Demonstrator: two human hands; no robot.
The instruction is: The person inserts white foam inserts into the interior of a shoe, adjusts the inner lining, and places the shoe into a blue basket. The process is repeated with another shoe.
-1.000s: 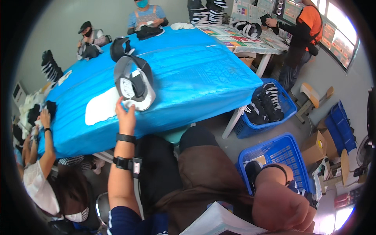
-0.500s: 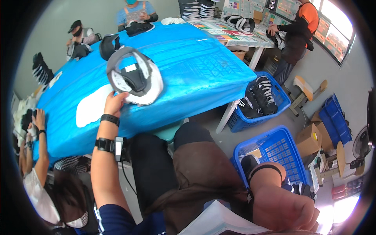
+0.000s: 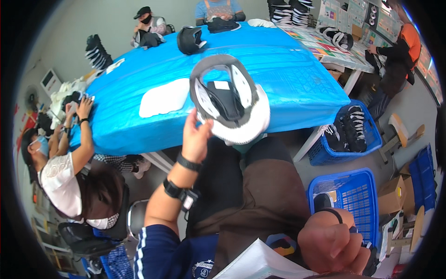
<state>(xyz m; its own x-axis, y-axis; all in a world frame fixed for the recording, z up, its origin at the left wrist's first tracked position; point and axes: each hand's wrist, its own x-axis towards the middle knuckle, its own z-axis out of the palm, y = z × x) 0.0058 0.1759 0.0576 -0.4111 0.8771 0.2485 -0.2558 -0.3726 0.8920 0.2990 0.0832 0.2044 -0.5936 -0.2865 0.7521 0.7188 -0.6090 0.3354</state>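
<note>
My left hand (image 3: 197, 135) pinches the lower edge of a shoe-like piece (image 3: 253, 118) with its fingertips. The piece has a grey collar around a wide opening, a white ribbed edge, and a black tongue-like part carrying a white label. It hangs in front of the near edge of the blue-covered table (image 3: 158, 128). Close to the camera at the lower right is my right hand (image 3: 332, 242), its fingers curled closed. Whatever it may hold is hidden. A flat white pad (image 3: 165, 97) lies on the table, left of the shoe-like piece.
To the right stand a blue basket (image 3: 320, 156) of black shoes and a nearer blue basket (image 3: 367, 179). A co-worker (image 3: 65, 176) handles material at the left. Others sit across the table, and one stands at a side table (image 3: 348, 60). A black headgear-like piece (image 3: 189, 39) lies farther back.
The whole view has swung left, so table and baskets appear farther right. My left hand has drawn the shoe-like piece nearer to me. My right hand stays curled at the lower right.
</note>
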